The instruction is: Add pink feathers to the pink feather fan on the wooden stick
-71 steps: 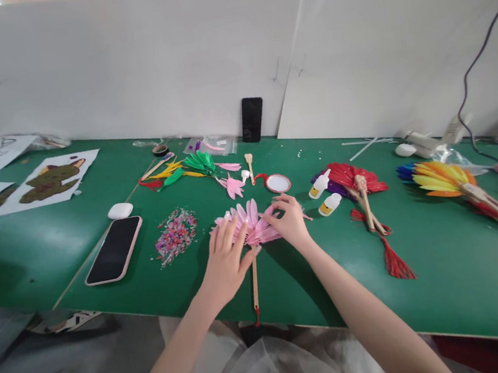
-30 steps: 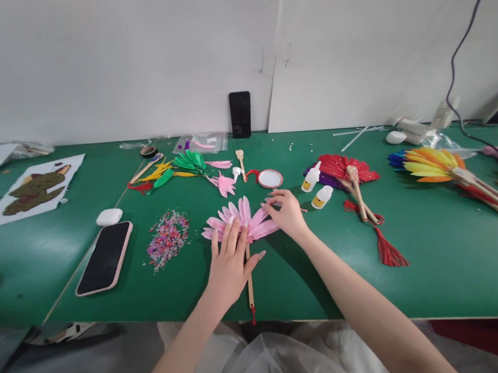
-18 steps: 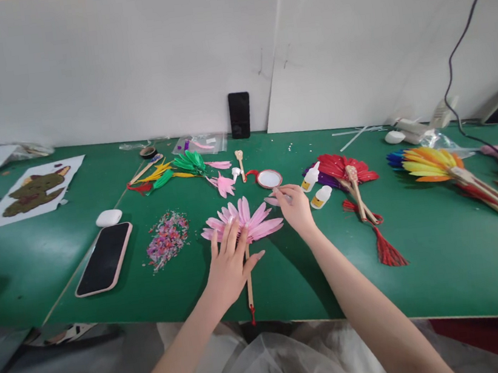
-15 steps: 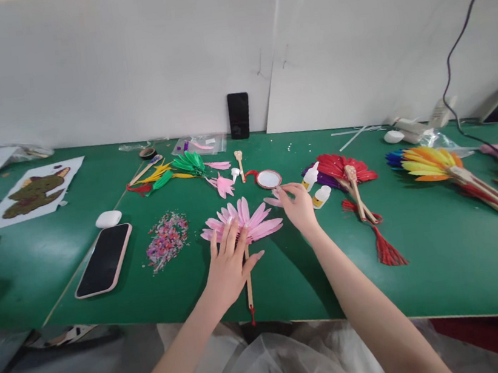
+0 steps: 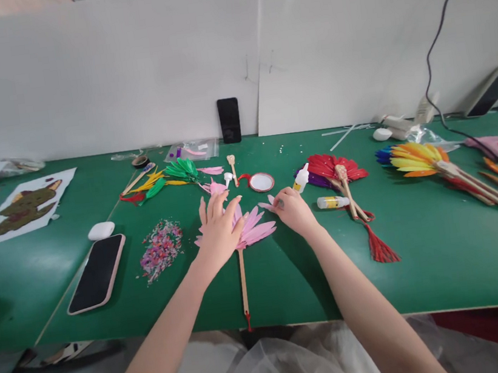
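Note:
A pink feather fan point(image 5: 257, 232) with a wooden handle point(image 5: 243, 282) lies in front of me, a red cord at the handle's end. My left hand point(image 5: 218, 227) is open above the fan, fingers spread, covering its left and middle part. Just beyond those fingertips is a small pink feather piece point(image 5: 213, 187), beside a white nozzle tip point(image 5: 228, 179). To the right of the fan, my right hand point(image 5: 292, 210) pinches a small pink feather point(image 5: 266, 206). Close to that hand are a glue bottle point(image 5: 302, 177) and a second glue bottle point(image 5: 332, 202) lying on its side.
A round white mirror-like disc point(image 5: 261, 182) lies beyond the hands. Crossed fans with red feathers point(image 5: 338, 167) and a rainbow fan point(image 5: 415, 158) are to the right. A sequin pile point(image 5: 162, 250) and a phone point(image 5: 98, 273) lie left; another phone point(image 5: 229, 120) leans on the wall.
My left hand has lifted off the fan's base and shifted forward over the feathers. One glue bottle has fallen onto its side. The right hand still pinches the feather; the view has shifted slightly.

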Action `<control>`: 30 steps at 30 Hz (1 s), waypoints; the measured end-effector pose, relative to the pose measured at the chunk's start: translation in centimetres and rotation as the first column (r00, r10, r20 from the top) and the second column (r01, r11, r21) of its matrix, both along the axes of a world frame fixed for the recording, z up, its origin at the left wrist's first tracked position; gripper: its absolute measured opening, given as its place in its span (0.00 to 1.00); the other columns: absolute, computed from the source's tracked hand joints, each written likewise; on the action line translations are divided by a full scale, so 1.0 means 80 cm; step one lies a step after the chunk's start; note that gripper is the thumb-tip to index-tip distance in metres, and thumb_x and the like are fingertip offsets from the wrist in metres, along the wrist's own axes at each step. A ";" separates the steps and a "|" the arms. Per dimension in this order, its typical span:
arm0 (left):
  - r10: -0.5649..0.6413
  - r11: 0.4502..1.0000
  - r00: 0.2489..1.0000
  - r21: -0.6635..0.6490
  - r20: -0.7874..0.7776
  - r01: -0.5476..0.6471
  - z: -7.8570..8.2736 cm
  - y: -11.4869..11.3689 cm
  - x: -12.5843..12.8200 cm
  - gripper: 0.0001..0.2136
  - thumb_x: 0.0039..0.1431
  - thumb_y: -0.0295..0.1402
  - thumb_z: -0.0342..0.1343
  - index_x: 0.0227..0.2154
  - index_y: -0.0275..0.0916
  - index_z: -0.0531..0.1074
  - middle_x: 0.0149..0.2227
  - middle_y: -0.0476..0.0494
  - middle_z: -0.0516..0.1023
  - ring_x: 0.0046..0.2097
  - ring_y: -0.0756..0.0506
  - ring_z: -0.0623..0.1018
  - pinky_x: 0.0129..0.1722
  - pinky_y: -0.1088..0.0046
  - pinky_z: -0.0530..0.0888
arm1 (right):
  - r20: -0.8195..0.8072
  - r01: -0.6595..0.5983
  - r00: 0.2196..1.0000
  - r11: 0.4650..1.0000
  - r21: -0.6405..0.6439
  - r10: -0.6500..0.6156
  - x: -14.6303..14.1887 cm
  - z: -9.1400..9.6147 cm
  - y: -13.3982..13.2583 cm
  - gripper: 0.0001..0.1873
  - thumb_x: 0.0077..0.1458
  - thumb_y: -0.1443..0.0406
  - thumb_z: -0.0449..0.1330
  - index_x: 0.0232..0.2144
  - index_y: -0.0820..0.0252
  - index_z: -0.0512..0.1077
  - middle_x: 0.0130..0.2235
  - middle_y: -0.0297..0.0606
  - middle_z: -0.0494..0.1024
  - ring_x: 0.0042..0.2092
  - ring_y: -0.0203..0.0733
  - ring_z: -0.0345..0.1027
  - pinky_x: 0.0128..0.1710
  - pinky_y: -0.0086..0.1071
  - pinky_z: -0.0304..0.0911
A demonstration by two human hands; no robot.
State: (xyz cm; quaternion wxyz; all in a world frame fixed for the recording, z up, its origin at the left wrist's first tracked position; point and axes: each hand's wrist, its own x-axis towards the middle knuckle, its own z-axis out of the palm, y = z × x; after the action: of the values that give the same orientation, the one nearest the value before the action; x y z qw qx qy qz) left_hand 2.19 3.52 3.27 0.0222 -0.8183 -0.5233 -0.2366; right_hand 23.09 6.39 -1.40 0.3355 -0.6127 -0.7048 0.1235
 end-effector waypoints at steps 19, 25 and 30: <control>0.081 0.971 0.773 -0.225 0.630 0.082 -0.018 0.049 0.025 0.08 0.58 0.35 0.48 0.32 0.38 0.71 0.27 0.48 0.79 0.34 0.47 0.77 0.36 0.74 0.70 | 0.057 0.448 0.894 0.890 -0.082 -0.445 0.058 0.070 -0.030 0.17 0.56 0.52 0.52 0.41 0.56 0.68 0.23 0.36 0.72 0.24 0.43 0.67 0.25 0.32 0.56; 0.050 0.979 0.757 -0.180 0.652 0.091 -0.017 0.050 0.018 0.09 0.58 0.36 0.48 0.30 0.38 0.70 0.25 0.49 0.78 0.30 0.48 0.76 0.34 0.75 0.69 | 0.134 0.498 0.859 0.749 -0.437 -0.493 0.114 0.047 -0.030 0.16 0.55 0.52 0.52 0.25 0.56 0.67 0.13 0.33 0.67 0.14 0.39 0.61 0.20 0.31 0.56; 0.029 0.982 0.746 -0.158 0.665 0.103 -0.019 0.051 0.012 0.08 0.57 0.35 0.48 0.29 0.38 0.70 0.24 0.49 0.77 0.30 0.48 0.77 0.34 0.74 0.70 | 0.191 0.498 0.867 0.773 -0.394 -0.461 0.076 0.053 -0.035 0.11 0.55 0.57 0.55 0.25 0.56 0.67 0.16 0.35 0.69 0.20 0.44 0.67 0.24 0.33 0.58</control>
State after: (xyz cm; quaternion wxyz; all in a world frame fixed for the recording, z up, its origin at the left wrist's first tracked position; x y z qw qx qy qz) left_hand 3.15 7.59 1.74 -0.2460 -0.6891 -0.5001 -0.4632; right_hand 29.15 3.59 2.81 0.1824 -0.8352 -0.4934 0.1606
